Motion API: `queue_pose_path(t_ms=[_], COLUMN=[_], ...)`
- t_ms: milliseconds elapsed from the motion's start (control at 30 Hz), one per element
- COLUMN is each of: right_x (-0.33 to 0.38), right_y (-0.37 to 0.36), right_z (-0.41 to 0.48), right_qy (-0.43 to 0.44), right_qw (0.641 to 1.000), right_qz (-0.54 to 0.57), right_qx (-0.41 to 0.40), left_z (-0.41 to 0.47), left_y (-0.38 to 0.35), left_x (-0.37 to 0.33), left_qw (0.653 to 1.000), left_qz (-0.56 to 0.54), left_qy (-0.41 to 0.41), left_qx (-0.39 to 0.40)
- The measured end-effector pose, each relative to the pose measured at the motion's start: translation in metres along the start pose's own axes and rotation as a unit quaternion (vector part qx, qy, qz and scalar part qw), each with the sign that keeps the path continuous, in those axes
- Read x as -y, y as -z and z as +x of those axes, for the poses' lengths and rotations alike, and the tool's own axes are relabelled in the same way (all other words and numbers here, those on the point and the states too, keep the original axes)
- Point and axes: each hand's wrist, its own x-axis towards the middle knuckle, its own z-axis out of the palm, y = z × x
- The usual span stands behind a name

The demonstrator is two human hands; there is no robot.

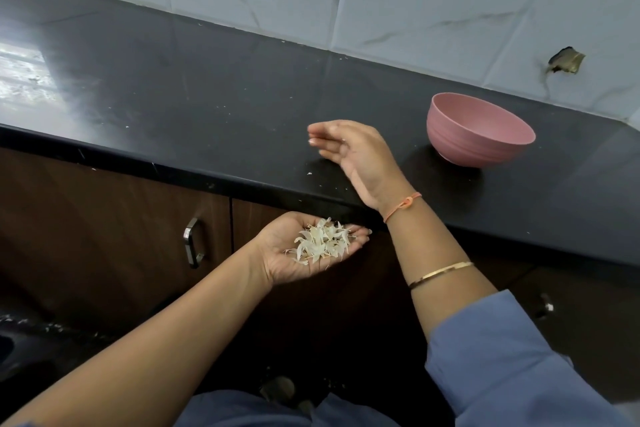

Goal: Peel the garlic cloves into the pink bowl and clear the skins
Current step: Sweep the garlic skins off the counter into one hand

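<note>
The left hand (282,262) lies palm up and gently cupped, fingers relaxed, not clenched, carrying a loose heap of garlic skins (322,244). It hangs just below and in front of the counter's (207,107) front edge, above the cabinet doors. The right hand (349,149) hovers over the counter close to that front edge, palm turned leftward, fingers loosely curved and grasping nothing that shows (a pale speck near the fingertips is too small to judge). The pink bowl (478,135) stands on the counter toward its back right, near the tiled wall; its contents are hidden at this angle.

Risk, as I judge it: the skins are featherlight and unrestrained, so a tilt of the palm, a quick swing or a draught would scatter them to the floor. A few white flecks (309,173) remain on the counter near the front edge, and sweeping them off carelessly could miss the waiting palm.

Both forearms reach forward, the left low and level, the right raised with the wrist bent.
</note>
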Motion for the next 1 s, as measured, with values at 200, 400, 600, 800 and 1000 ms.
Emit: queue_pose_path(t_ms=[200,400,600,800,1000], right_x=[0.003,0.011,0.006,0.007,0.013], right_y=[0.003,0.008,0.002,0.007,0.005], right_z=[-0.02,-0.031,-0.012,-0.032,-0.033], right_qy=[-0.006,0.002,0.004,0.003,0.054], right_qw=[0.98,0.973,0.994,0.964,0.987], right_qz=[-0.002,0.061,-0.058,-0.016,0.031], right_qx=[0.199,0.224,0.089,0.266,0.147], left_z=[-0.001,-0.002,-0.005,-0.005,-0.006], left_y=[0.002,0.009,0.01,0.011,0.012], left_x=[0.001,-0.004,-0.007,-0.006,-0.007], left_qw=[1.0,1.0,1.0,0.999,0.999], left_qz=[0.006,0.009,-0.005,-0.004,-0.02], left_qy=[-0.012,-0.022,-0.015,-0.019,-0.008], left_qx=[0.014,0.02,0.026,0.038,0.042])
